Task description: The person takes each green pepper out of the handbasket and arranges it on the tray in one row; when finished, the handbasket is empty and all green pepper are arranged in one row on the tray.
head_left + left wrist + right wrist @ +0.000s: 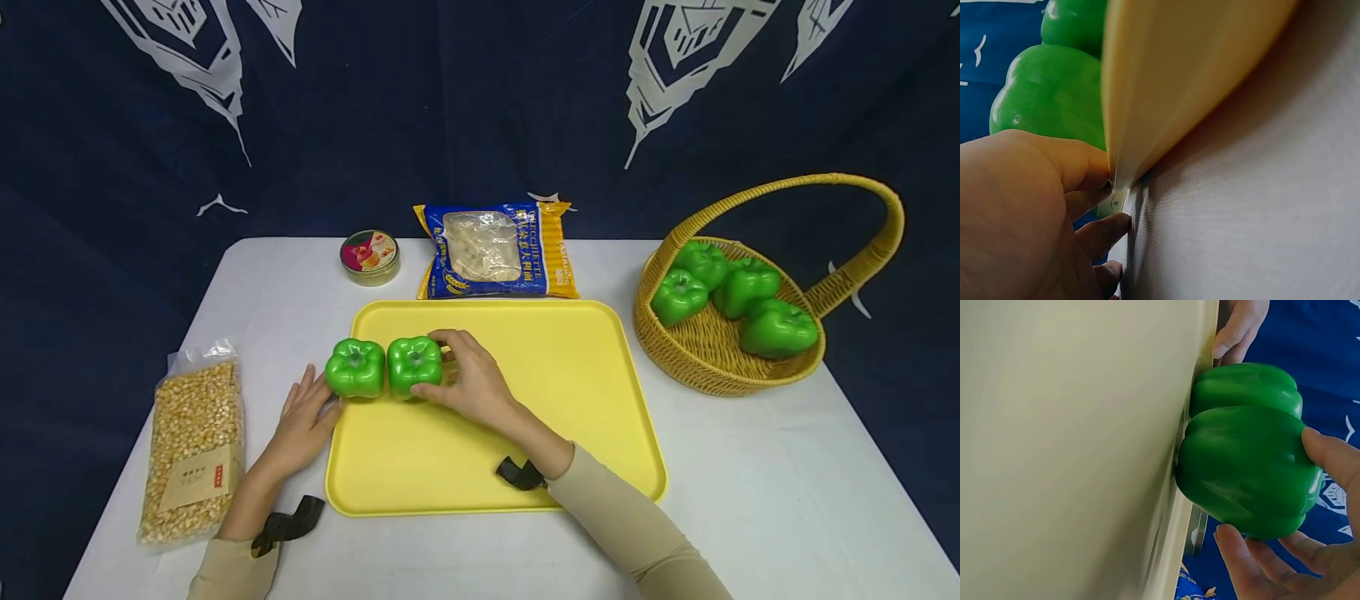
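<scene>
Two green peppers on a yellow tray point(570, 358), both hands in attendance. The right hand point(476, 383) has the inner pepper point(414, 365) in a partial grip, thumb on the near side and fingers on the far side, opened only as wide as the fruit; holding it across its flanks leaves the lobed top uncovered, which probably helps in placing it squarely. I cannot make out whether its full weight rests on the tray. The outer pepper point(355, 367) sits just beside it, near the tray's left edge, perhaps to keep the rest of the surface free.

The left hand point(300, 421) lies at that edge with fingers extended and spread, grasping nothing; its thumb meets the rim close to the outer pepper, seemingly to steady tray or fruit.

At right, a wicker basket point(675, 367) holds four loose peppers point(747, 287), apparently within easy reach of the right arm. A bag of corn kernels point(191, 425), a round tin point(371, 258) and a blue packet point(483, 250) stand outside the tray, presumably set aside from the work.
</scene>
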`<action>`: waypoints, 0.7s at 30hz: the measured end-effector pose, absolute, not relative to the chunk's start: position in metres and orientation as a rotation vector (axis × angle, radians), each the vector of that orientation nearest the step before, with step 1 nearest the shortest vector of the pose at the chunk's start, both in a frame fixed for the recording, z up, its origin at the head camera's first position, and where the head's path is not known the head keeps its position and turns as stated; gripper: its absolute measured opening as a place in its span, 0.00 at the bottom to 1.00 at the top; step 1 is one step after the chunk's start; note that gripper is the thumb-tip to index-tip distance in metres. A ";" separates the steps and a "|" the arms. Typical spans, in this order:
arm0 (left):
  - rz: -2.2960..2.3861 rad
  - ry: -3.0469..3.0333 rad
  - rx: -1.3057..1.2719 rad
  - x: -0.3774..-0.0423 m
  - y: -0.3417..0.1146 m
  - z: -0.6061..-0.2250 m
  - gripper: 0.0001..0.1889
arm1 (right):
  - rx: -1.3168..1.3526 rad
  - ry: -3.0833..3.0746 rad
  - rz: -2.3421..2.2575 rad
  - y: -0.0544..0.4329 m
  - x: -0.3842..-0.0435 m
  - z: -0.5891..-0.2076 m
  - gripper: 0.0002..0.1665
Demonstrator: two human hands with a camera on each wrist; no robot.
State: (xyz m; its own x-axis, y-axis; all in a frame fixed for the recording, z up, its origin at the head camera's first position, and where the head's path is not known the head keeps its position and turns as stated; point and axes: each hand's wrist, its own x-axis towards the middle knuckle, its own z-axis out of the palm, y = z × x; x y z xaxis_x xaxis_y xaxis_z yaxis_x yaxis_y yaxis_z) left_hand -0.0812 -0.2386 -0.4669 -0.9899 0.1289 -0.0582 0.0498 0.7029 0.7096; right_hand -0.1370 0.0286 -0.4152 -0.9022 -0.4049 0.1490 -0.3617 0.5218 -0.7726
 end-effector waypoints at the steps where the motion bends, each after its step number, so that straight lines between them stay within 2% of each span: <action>1: 1.161 2.804 0.149 -0.081 -0.239 -0.467 0.28 | -0.684 2.705 -1.334 0.029 -0.137 -0.415 0.43; 21: 1.146 2.815 0.168 -0.080 -0.237 -0.464 0.28 | -0.693 2.785 -1.152 0.030 -0.130 -0.409 0.51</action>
